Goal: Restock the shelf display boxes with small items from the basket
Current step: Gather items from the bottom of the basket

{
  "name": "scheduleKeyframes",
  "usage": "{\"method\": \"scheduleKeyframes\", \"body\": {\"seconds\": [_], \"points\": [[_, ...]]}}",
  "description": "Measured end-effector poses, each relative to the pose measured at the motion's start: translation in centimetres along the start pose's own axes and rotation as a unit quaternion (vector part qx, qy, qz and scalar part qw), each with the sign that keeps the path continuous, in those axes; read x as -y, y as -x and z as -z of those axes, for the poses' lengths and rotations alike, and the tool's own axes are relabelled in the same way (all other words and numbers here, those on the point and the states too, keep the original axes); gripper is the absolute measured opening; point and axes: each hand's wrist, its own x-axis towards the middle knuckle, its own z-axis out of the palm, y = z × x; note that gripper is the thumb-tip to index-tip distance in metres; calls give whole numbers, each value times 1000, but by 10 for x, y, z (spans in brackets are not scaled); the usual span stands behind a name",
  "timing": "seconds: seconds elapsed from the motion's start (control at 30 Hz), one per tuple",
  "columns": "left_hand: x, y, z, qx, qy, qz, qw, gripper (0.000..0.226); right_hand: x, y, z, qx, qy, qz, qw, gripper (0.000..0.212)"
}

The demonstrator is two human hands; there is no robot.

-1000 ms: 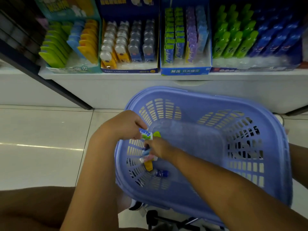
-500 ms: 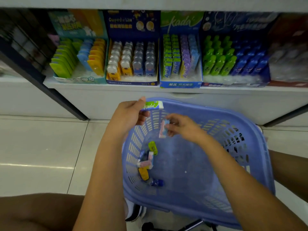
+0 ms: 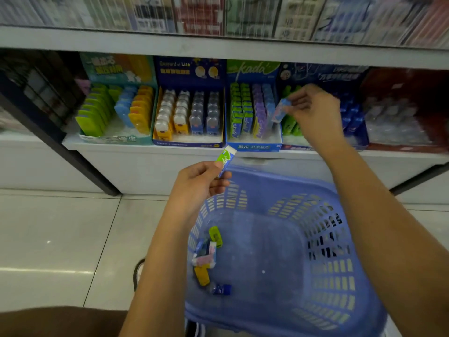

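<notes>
My left hand pinches a green and white eraser above the near-left rim of the blue basket. My right hand holds a pink and blue eraser up at the shelf, right beside the blue "kada" display box with its rows of green, purple and blue erasers. Several small items lie in the basket's left corner: a green one, pink ones, a yellow one and a dark blue one.
Other display boxes stand on the low shelf: a teal one at left, a dark blue one with bear-shaped items, and blue boxes at right. A dark shelf post slants at left. Tiled floor lies to the left.
My right hand has risen from the basket to the shelf with the pink and blue eraser. My left hand has lifted its green eraser higher. The camera view has tilted up.
</notes>
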Motion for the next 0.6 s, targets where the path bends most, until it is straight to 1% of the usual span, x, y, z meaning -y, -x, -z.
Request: {"method": "scheduleKeyframes", "body": {"seconds": [0.17,0.27,0.4,0.53,0.6], "points": [[1,-2,0,2,-3,-2,1000,15,-10,-9,-13,61,55,20,996,17],[2,-3,0,7,-2,1,1000,14,-12,-11,-15,80,86,31,993,16],[3,-5,-2,25,12,5,1000,12,-14,-6,-19,73,128,54,988,20],[4,-7,-2,52,26,5,998,16,-6,-5,-19,82,168,46,981,25],[5,-7,-4,50,29,-2,998,17,5,1,-14,70,164,55,982,31]]}}
